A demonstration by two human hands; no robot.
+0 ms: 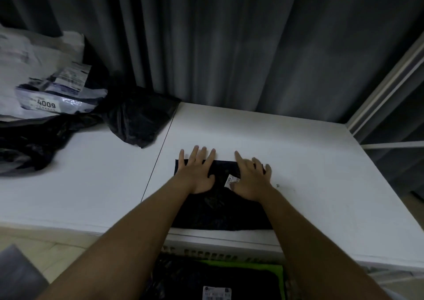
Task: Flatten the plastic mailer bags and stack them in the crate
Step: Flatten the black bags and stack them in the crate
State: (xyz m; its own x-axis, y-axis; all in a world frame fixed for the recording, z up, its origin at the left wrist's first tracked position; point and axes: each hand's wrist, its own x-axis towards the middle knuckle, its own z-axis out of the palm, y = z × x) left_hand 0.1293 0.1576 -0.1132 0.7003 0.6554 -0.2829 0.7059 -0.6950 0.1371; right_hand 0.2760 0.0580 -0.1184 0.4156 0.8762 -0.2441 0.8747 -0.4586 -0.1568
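1. A black bag [220, 208] lies flat on the white table [309, 162], near the front edge.
2. The left hand [198, 173] presses down on the bag's far left part, with its fingers straight and spread.
3. The right hand [251, 178] lies flat on the bag's far right part, just beside a small white label [231, 180].
4. The crate [229, 256] sits below the table's front edge, with dark bags [206, 279] inside.
5. A pile of bags [57, 107], some white and some black, sits at the far left of the table.
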